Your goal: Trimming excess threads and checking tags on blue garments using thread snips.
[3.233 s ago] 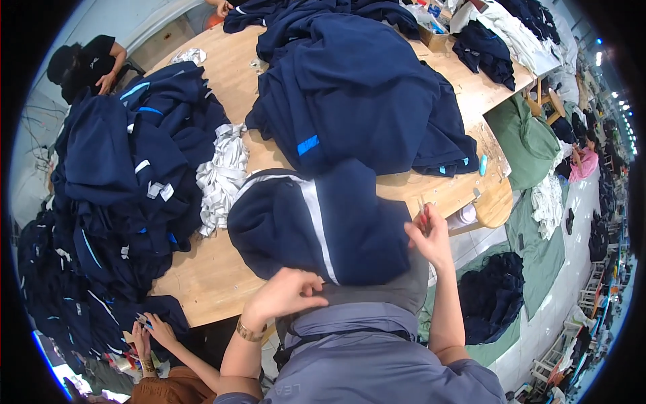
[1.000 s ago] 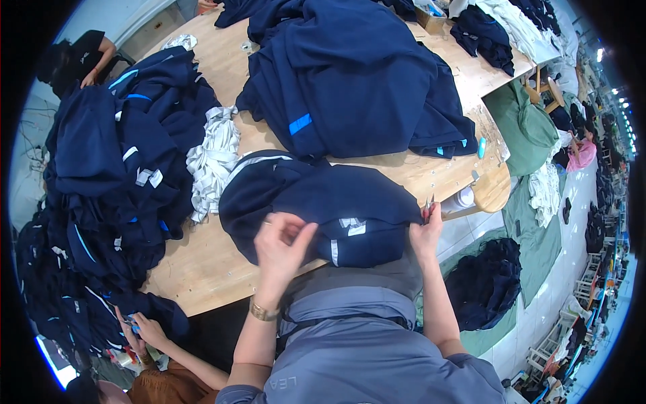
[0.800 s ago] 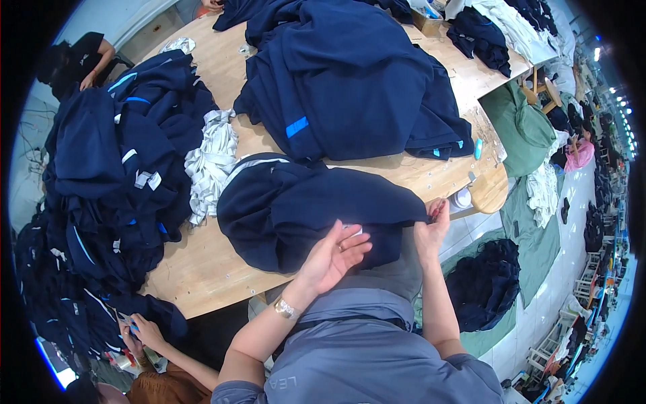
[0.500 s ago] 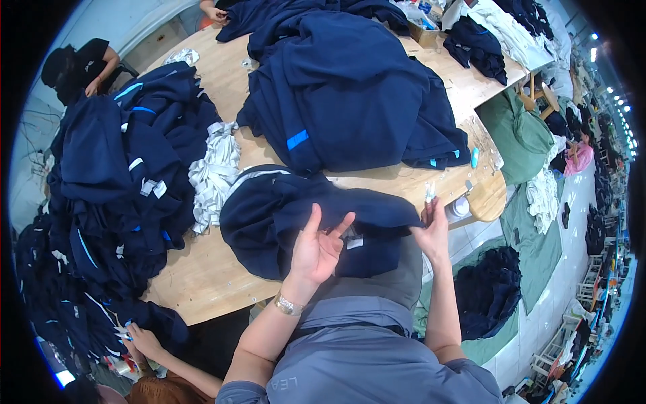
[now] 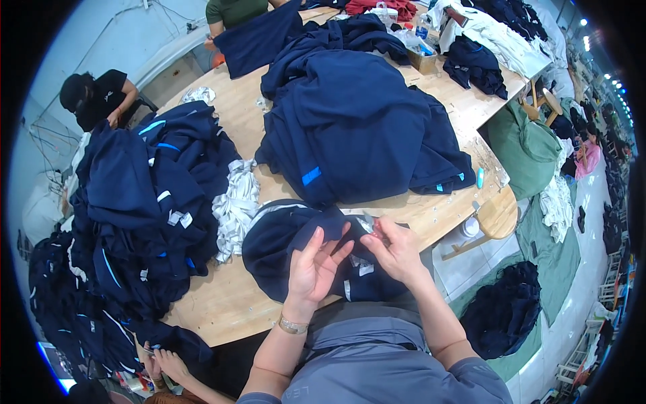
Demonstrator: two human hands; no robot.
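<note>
The right hand (image 5: 397,249) has moved from the navy garment's (image 5: 276,249) right end to above its middle, near the left hand (image 5: 315,269). Its fingers curl closed around a small metal tool (image 5: 365,223). The left hand is partly open, palm up, beside a raised fold; whether it pinches cloth cannot be told.

The garment lies at the worktop's (image 5: 222,306) near edge, between white strips (image 5: 237,205) and a stool (image 5: 498,214). Bare wood shows left of it and in a narrow band beyond.

The fingers hide the tool's lower part; a co-worker's forearm (image 5: 198,388) is cut off below.
</note>
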